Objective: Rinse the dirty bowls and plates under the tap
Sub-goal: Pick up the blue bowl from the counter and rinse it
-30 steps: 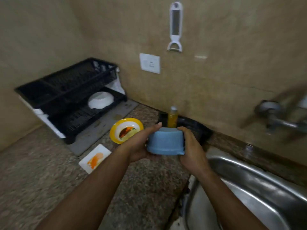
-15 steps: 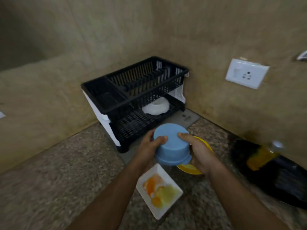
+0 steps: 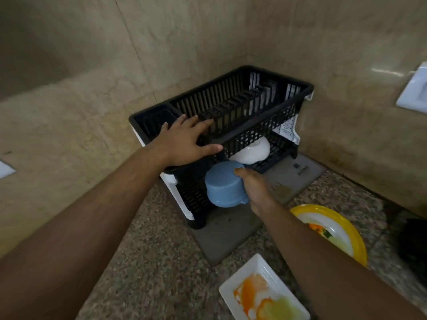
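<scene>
Right hand (image 3: 255, 192) grips round blue plastic bowl (image 3: 223, 187) inverted at black two-tier dish rack (image 3: 233, 125) lower shelf, beside white bowl (image 3: 253, 152). Left hand (image 3: 184, 139) fingers spread on rack rim. Smeared yellow-rimmed round plate (image 3: 332, 232) and white rectangular dish (image 3: 261, 292) on tabletop remain unrinsed.

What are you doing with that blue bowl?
The right hand holds the blue bowl upside down at the lower shelf of the black dish rack, beside a white bowl. The left hand rests open on the rack's top. A yellow plate and white dish, both smeared, wait on the counter.
</scene>
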Tool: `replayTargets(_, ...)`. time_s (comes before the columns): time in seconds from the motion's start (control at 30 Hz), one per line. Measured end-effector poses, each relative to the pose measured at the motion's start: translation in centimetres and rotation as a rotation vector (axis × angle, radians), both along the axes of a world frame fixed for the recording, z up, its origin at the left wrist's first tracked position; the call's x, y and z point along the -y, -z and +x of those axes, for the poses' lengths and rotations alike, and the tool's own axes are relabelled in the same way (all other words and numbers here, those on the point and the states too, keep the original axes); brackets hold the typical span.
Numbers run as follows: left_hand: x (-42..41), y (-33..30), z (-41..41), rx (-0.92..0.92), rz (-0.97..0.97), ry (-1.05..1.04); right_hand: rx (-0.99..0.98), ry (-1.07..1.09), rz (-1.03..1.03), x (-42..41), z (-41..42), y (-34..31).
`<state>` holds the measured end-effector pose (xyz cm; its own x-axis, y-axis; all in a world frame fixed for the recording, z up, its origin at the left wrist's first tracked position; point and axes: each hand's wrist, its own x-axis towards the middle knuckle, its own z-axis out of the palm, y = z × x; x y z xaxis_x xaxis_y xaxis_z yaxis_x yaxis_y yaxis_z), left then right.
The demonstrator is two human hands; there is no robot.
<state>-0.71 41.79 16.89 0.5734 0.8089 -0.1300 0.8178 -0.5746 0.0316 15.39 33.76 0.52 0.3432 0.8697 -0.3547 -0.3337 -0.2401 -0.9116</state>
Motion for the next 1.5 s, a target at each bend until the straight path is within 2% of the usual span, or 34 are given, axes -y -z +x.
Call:
replayTargets(0.1, -1.2, 0.8, -0.2, 0.072, -0.099, 0.021, 0.098, -0.015, 0.012, -3.6, -0.9, 1.6)
replayTargets(0.3, -1.5, 1.2, -0.2, 0.087, -0.116, 0.035, 0.398, -0.077, 0.161, -10.0, -2.7, 2.9)
replayTargets(0.47, -1.9, 1.9, -0.3, 0.088, -0.116, 0.038, 0.438, -0.224, 0.027, -15.3, -2.6, 6.7)
replayTargets(0.6, -2.1, 1.9, -0.1, 0.109, -0.108, 0.038, 0.425, -0.228, -0.109, -17.6, -1.7, 10.3)
replayTargets(0.73, -1.9, 1.9, 0.0, 0.108, -0.107, 0.026, 0.524, -0.272, -0.106, -16.5, -2.1, 8.1)
replayTargets(0.87, -2.0, 1.9, -0.1, 0.118, -0.107, 0.029, 0.680, -0.362, -0.176, -18.1, -2.1, 10.4)
replayTargets(1.0, -2.0, 2.1, -0.2, 0.117, -0.103, 0.036, 0.849, -0.357, -0.169, -16.4, -3.1, 7.9)
replayTargets(1.2, -2.1, 2.1, -0.2, 0.139, -0.099, 0.042, 0.747, -0.329, -0.099, -13.3, -2.2, 5.5)
replayTargets(1.37, -1.6, 1.7, -0.3, 0.181, -0.088, 0.047, 0.867, -0.356, 0.019, -6.4, -1.0, 1.2)
replayTargets(1.5, -0.5, 1.0, -0.3, 0.163, 0.006, 0.072, 0.889, -0.319, -0.009, -0.3, 0.7, -1.2)
